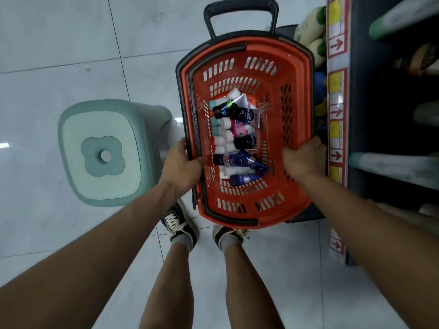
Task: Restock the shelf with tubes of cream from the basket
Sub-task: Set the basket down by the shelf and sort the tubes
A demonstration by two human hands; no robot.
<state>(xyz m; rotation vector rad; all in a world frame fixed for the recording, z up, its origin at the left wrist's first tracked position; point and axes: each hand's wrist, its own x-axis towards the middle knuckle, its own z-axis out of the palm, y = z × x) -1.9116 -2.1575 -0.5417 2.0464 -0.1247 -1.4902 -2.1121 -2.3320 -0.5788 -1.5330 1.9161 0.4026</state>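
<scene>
Slotted orange plastic basket [297,96], both rims hand-gripped.

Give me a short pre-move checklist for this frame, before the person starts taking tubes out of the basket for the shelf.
1. Basket held on both sides: ok; left hand grips the left rim, right hand grips the right rim.
2. Tubes of cream present in the basket: ok, a pile lies on its bottom.
3. A hand free to pick a tube: not ok, both hold the rim.
4. Basket resting on the floor: cannot tell.
5. Shelf within reach: ok, directly right of the basket.
6. Free slot on the shelf for the tubes: cannot tell, the shelf interior is dark.
</scene>
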